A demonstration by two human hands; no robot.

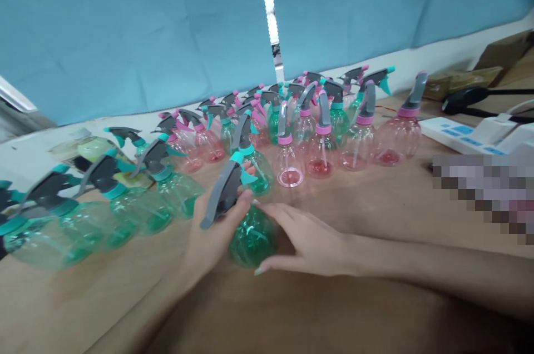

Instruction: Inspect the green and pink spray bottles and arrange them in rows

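Two hands are closed on one green spray bottle (252, 240), tilted at the surface (375, 215) front: left hand (211, 237) gripped at its trigger head (223, 193), right hand (306, 243) cupped round the body, apparently steadying it. Other bottles (321, 143) are massed behind.

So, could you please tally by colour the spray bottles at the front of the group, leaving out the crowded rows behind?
Green bottle in hand, gripped by left hand and right hand: 1
Green bottles left of it: 3
Green bottle behind it: 1
Pink bottles to the right: 4
Total: 9; the rows behind are too blurred to count.
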